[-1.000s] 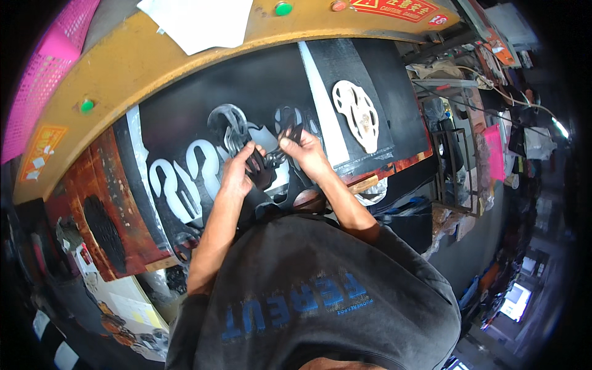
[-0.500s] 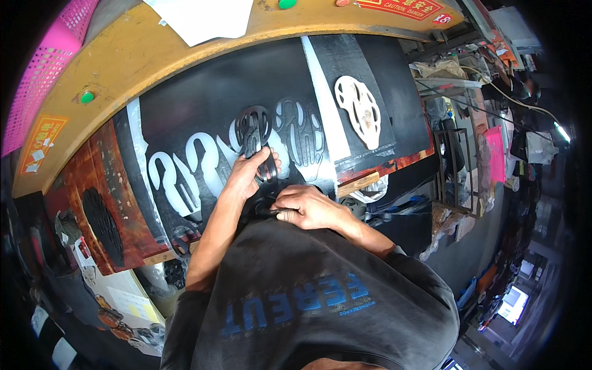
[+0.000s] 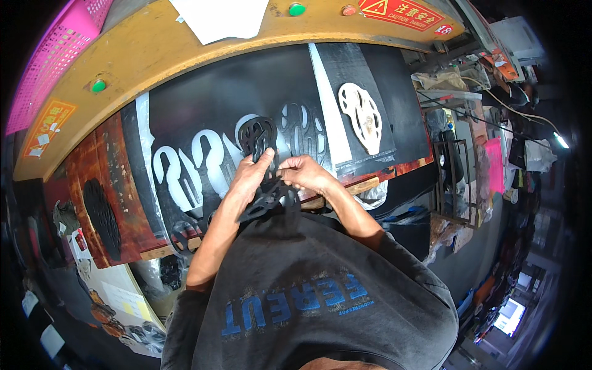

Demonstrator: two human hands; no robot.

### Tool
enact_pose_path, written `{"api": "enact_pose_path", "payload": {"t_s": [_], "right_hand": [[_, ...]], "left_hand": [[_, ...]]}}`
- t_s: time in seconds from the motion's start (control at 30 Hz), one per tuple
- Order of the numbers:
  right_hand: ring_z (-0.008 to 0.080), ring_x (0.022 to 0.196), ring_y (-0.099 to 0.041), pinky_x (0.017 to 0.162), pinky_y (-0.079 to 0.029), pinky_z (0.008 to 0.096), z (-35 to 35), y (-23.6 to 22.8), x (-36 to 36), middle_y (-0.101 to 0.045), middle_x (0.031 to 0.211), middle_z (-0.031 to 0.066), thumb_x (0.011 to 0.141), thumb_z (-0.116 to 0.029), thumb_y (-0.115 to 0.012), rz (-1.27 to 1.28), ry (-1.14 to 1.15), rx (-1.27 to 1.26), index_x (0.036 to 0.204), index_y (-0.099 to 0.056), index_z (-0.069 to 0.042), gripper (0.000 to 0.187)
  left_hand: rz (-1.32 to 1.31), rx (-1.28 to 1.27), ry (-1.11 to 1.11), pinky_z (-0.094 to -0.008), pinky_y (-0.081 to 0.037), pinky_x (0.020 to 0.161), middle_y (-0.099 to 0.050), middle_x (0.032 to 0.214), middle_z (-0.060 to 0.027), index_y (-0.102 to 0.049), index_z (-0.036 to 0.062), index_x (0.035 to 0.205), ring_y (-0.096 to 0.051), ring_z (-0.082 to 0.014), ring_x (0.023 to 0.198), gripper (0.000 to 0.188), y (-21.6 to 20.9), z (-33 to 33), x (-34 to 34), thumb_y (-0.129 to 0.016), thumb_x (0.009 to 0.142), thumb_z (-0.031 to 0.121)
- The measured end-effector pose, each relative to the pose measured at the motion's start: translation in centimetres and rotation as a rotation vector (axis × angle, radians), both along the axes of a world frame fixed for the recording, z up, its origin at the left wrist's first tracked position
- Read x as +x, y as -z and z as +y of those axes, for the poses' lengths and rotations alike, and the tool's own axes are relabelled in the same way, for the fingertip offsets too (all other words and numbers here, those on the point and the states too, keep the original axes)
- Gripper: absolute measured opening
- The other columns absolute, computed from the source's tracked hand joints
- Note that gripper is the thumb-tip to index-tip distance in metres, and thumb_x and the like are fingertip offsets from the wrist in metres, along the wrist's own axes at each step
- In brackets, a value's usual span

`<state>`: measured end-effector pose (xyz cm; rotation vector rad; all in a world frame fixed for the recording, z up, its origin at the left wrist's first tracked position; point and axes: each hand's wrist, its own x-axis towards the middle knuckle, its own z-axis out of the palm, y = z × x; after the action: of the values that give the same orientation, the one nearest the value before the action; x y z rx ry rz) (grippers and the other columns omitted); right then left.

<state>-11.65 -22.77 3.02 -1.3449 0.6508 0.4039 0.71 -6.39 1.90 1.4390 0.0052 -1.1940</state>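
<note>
My left hand (image 3: 248, 177) is closed around a black, sole-shaped cut-out piece (image 3: 258, 131) with slots through it, thumb on top. Close beside it, my right hand (image 3: 303, 172) pinches black material at the lower end of that piece; the exact part between the fingertips is hard to make out. More black slotted cut-outs (image 3: 262, 206) hang below my hands, against my shirt. Under my hands lies a black sheet (image 3: 228, 80) with sole-shaped openings (image 3: 176, 179) that show white. Another slotted shape (image 3: 303, 132) sits in the sheet to their right.
A cream-coloured, sole-shaped form (image 3: 362, 117) rests on the black material at the right. A yellow machine beam (image 3: 203, 52) with green buttons (image 3: 98, 86) spans the far side. On the left, a black slotted piece (image 3: 102, 216) lies on a reddish-brown board (image 3: 126, 191). A pink basket (image 3: 58, 58) stands far left.
My right hand has moved up and forward from my shirt to beside my left hand. Black cut-outs now hang lower, spread out below both hands.
</note>
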Motion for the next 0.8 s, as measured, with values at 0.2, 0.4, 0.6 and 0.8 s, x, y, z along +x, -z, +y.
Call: {"api": "enact_pose_path", "payload": {"t_s": [0.2,0.4,0.6,0.8], "right_hand": [[0.0046,0.063,-0.053,0.055,-0.040,0.0222,0.2,0.4,0.6,-0.065,0.080,-0.0034,0.100,-0.006,-0.069,-0.111,0.067,0.187,0.097,-0.071,-0.007,0.004],[0.0059,0.065,-0.056,0.057,-0.045,0.0237,0.4,-0.5,1.4,-0.064,0.078,-0.0033,0.102,-0.015,-0.073,-0.160,-0.063,0.069,0.097,-0.072,-0.007,0.009],[0.0236,0.072,-0.071,0.065,-0.056,0.0397,0.1,-2.6,2.4,-0.069,0.075,0.0108,0.095,-0.022,-0.073,-0.143,-0.343,-0.394,0.098,-0.069,-0.001,0.022],[0.0468,0.084,-0.071,0.076,-0.058,0.0548,0.6,-1.5,3.0,-0.072,0.089,0.0230,0.091,-0.024,-0.069,-0.541,-0.549,-0.999,0.096,-0.070,0.000,0.024]], "left_hand": [[-0.040,-0.158,0.071,-0.0270,-0.051,0.068,-0.073,0.096,-0.0027,-0.076,0.0018,0.116,-0.066,-0.0090,0.082,0.044,-1.2,2.2,-2.1,-0.069,0.107,0.045],[-0.042,-0.047,-0.064,-0.0312,-0.048,0.047,-0.069,0.075,-0.0061,-0.073,-0.0004,0.102,-0.059,-0.0135,0.051,0.059,-0.4,2.6,-2.5,-0.059,0.109,0.057],[0.088,-0.047,-0.027,-0.0366,-0.051,0.041,-0.065,0.070,-0.0099,-0.068,-0.0017,0.097,-0.056,-0.0184,0.044,0.063,-1.5,2.9,-2.0,-0.052,0.111,0.057],[0.113,0.045,-0.034,-0.0368,-0.051,0.043,-0.057,0.067,-0.0067,-0.068,0.0022,0.100,-0.050,-0.0159,0.042,0.058,-1.8,2.8,-1.2,-0.050,0.113,0.055]]}}
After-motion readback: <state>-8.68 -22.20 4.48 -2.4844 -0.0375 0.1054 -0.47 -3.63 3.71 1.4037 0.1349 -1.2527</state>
